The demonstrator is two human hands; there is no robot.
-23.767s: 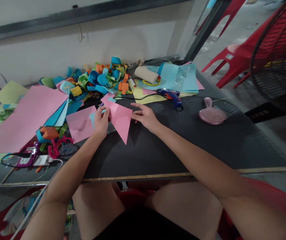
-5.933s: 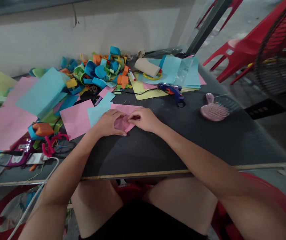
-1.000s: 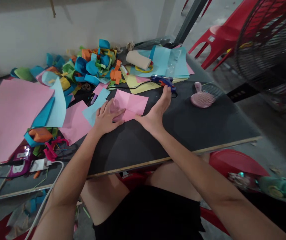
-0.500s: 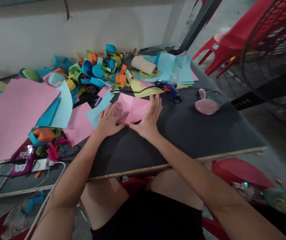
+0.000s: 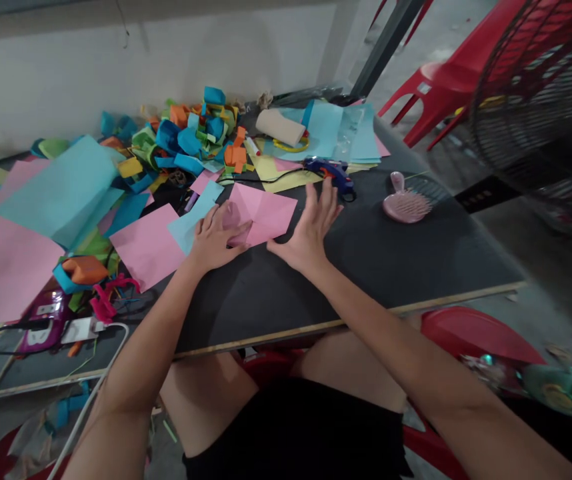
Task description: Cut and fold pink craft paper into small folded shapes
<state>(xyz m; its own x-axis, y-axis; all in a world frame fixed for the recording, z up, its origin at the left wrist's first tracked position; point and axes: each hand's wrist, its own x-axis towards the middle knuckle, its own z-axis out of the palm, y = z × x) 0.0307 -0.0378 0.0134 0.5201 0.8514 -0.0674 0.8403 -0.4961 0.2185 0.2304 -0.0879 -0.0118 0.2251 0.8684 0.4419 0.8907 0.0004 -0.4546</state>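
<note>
A creased sheet of pink paper lies on the dark table in front of me. My left hand rests flat on its left side, fingers spread and covering that part. Just off the paper's right edge is my right hand, open with the fingers apart and nothing in it. To the left, a light blue paper strip and another pink sheet lie partly under or beside my left hand and forearm. A blue glue gun sits behind my right fingertips.
Folded paper pieces are heaped along the wall. Larger pink and blue sheets cover the left side. A pink hairbrush lies at right, near a standing fan. A white cable hangs over the front edge.
My right hand has moved right, off the pink paper, and its fingers have spread. My left hand stays on the paper. At far left, a light blue sheet now lies over the large pink one.
</note>
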